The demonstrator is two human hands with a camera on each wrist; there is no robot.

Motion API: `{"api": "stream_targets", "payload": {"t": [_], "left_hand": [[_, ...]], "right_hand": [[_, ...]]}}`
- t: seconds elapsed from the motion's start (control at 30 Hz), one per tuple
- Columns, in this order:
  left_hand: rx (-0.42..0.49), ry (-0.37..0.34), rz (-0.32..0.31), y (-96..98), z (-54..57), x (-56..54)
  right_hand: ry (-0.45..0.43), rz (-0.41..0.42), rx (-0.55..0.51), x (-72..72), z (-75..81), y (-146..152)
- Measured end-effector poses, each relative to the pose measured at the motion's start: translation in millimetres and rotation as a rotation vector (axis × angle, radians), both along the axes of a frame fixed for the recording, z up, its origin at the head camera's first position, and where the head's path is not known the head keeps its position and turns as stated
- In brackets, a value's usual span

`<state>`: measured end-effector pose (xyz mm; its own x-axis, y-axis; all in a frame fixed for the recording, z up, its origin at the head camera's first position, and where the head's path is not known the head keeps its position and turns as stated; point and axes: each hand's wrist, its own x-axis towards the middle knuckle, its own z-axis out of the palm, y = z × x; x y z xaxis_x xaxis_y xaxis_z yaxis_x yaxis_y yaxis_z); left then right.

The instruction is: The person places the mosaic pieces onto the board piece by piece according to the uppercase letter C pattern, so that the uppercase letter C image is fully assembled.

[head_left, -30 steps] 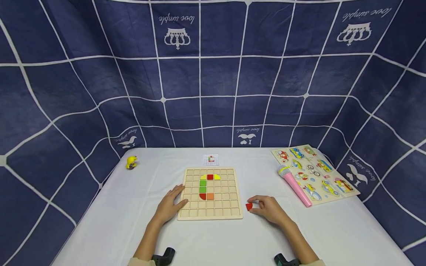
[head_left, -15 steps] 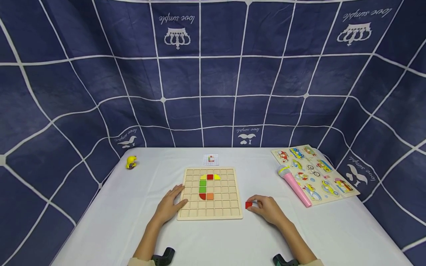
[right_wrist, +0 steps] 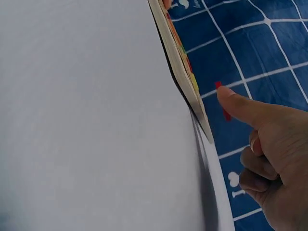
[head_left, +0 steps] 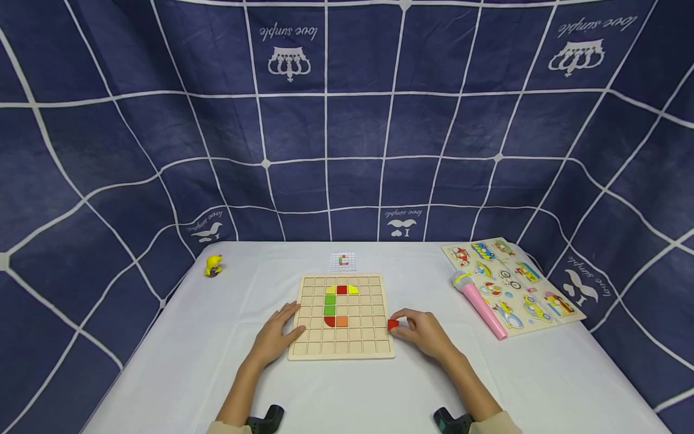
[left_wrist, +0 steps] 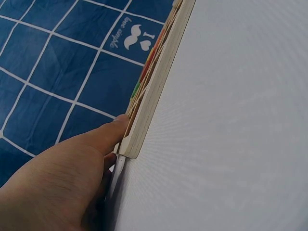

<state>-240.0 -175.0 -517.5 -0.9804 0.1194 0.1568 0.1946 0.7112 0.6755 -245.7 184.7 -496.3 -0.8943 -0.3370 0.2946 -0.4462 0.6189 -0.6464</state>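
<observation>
A wooden grid board (head_left: 365, 347) lies on the white table. In its cells sit two yellow pieces, a red square (head_left: 341, 290), two green squares (head_left: 329, 305), a dark red rounded piece (head_left: 329, 322) and an orange square (head_left: 341, 321). My left hand (head_left: 273, 339) rests along the board's left edge, thumb over the rim and fingers extended. Between thumb and index finger my right hand (head_left: 426, 333) pinches a red tile (head_left: 393, 325) at the board's right edge. The right wrist view shows the red tile (right_wrist: 219, 85) partly hidden behind the thumb, held above the tabletop.
Behind the board lies a small pattern card (head_left: 344, 261). A pink toy microphone (head_left: 486, 309) leans on a wooden picture puzzle (head_left: 528, 319) at the right. A yellow toy figure (head_left: 214, 265) stands at the back left. Dark blue gridded cloth (head_left: 358, 126) hangs around the table.
My right hand has carried the red tile left and slightly away from me, from beside the board to its right edge. My left hand stays in place.
</observation>
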Motion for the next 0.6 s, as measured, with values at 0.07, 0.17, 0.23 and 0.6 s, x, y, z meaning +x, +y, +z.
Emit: {"api": "stream_targets", "payload": {"t": [0.07, 0.17, 0.23, 0.6], "left_hand": [[-0.004, -0.004, 0.003, 0.4, 0.3, 0.4], [-0.005, -0.007, 0.007, 0.7, 0.7, 0.5], [-0.007, -0.009, 0.009, 0.6, 0.6, 0.2], [-0.008, -0.005, 0.002, -0.1, -2.0, -2.0]], "right_hand": [[-0.011, 0.017, 0.006, -2.2, 0.6, -8.4], [-0.018, 0.041, 0.018, -6.1, 0.3, -21.9], [-0.020, 0.058, 0.025, -9.2, -0.6, -30.4], [-0.032, 0.089, 0.061, -26.4, -1.6, -68.9]]}}
